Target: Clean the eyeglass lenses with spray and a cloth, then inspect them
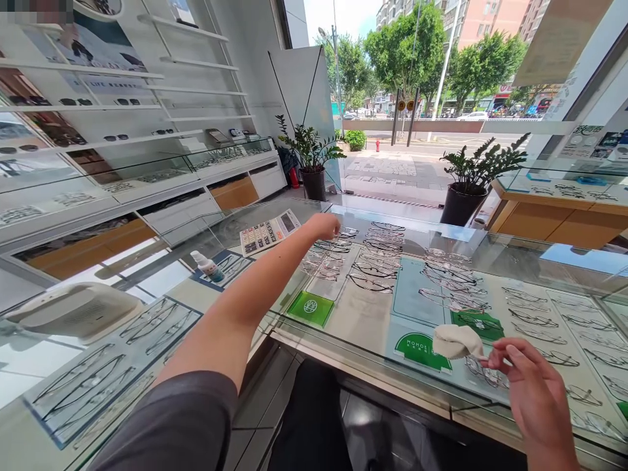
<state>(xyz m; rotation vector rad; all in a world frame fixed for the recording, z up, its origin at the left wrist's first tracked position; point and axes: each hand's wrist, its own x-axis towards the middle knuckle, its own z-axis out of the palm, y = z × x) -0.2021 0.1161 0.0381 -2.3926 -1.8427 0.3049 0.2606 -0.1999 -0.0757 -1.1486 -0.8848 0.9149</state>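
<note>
The left hand (327, 226) at centre, the right hand (537, 386) lower right by the cloth (456, 341), grips impossible to tell; light pressure would suit the glass counter (366, 322)

There's one cloth (457, 341), one calculator (269, 233) (two potted plants (313, 184) (464, 204)).

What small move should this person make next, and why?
Perhaps the right hand should take a fuller hold of the pale cloth: the hand is only at one end, and most of the cloth extends beyond its reach.
</note>
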